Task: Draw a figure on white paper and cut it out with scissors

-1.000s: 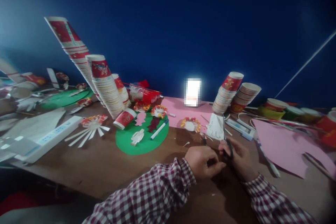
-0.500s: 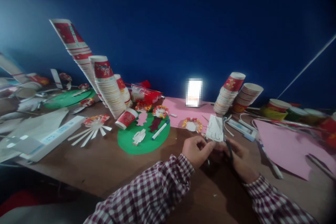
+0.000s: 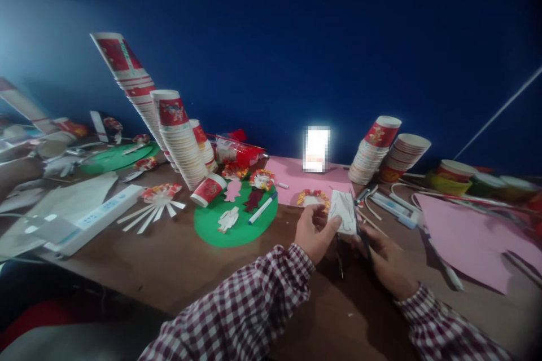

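A small white piece of paper [image 3: 344, 211] with a figure outlined in dark lines is pinched between the thumb and fingers of my left hand [image 3: 314, 232]. Close on its right, my right hand [image 3: 386, 259] is closed around dark scissors [image 3: 363, 241], which stand along the paper's right edge. Their blades are partly hidden and blurred. Behind my left hand lies a ring-shaped red and yellow paper piece [image 3: 312, 197]. To the left, a green paper disc [image 3: 224, 234] carries a white cut-out figure [image 3: 228, 219], a pink cut-out [image 3: 232, 190], a dark red cut-out [image 3: 253, 200] and a marker [image 3: 262, 208].
Tall stacks of paper cups [image 3: 180, 144] lean at the left back, with more cup stacks [image 3: 372, 152] at the right. A power strip [image 3: 95, 220] and a fringed paper cup [image 3: 158, 203] lie left. Pink paper [image 3: 461, 237] covers the right side. A bright blurred screen [image 3: 317, 149] stands behind.
The left fingers have moved up onto the paper, its thumb now over the front. The paper has shifted slightly left and lower. The whole view has moved a little.
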Available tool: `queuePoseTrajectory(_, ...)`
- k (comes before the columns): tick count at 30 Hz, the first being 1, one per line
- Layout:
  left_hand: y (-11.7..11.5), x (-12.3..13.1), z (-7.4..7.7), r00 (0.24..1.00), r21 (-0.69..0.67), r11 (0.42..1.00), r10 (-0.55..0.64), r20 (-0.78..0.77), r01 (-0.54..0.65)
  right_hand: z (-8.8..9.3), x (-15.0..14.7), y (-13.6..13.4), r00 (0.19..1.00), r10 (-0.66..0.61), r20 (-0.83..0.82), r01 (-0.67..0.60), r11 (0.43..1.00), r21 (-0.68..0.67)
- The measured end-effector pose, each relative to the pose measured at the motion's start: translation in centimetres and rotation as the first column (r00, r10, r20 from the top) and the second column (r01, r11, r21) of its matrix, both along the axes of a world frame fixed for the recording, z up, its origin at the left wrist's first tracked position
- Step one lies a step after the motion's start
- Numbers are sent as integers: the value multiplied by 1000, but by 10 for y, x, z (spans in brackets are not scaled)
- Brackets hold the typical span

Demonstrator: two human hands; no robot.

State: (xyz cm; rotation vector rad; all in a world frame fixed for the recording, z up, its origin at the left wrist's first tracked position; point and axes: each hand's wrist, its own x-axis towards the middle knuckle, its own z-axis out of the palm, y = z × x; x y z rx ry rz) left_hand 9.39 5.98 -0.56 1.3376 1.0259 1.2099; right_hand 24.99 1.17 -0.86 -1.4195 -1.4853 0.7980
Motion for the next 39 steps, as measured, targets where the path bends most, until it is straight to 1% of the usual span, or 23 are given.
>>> queuePoseTrajectory(3, 2, 1, -2, 993, -43, 997, -55, 101, 59, -1, -1, 0, 998, 63, 25, -64, 998, 29)
queuePoseTrajectory(7, 4, 2, -1, 973, -100, 988, -95, 213, 118, -6, -1, -1, 993, 95, 71, -98, 994, 41)
queuePoseTrajectory(11, 4, 2, 1, 947, -94, 981, -138, 289, 171, -7, -1, -2, 988, 111, 104, -117, 992, 50)
queuePoseTrajectory(14, 5, 2, -1, 935, -107, 976, -148, 323, 191, -5, -3, -2, 983, 128, 133, -135, 990, 43)
queuePoseTrajectory(19, 8, 3, -7, 923, -145, 967, -148, 355, 211, -2, -5, -3, 975, 137, 172, -147, 988, 46)
queuePoseTrajectory(25, 9, 4, -9, 905, -182, 959, -129, 405, 218, -1, -6, -3, 965, 159, 208, -167, 986, 24)
queuePoseTrajectory(32, 10, 4, -10, 908, -218, 954, -104, 405, 207, -4, -4, -2, 963, 160, 219, -169, 985, 22)
queuePoseTrajectory(39, 12, 4, -11, 916, -232, 953, -93, 390, 196, -1, -5, -2, 950, 132, 282, -150, 988, 41)
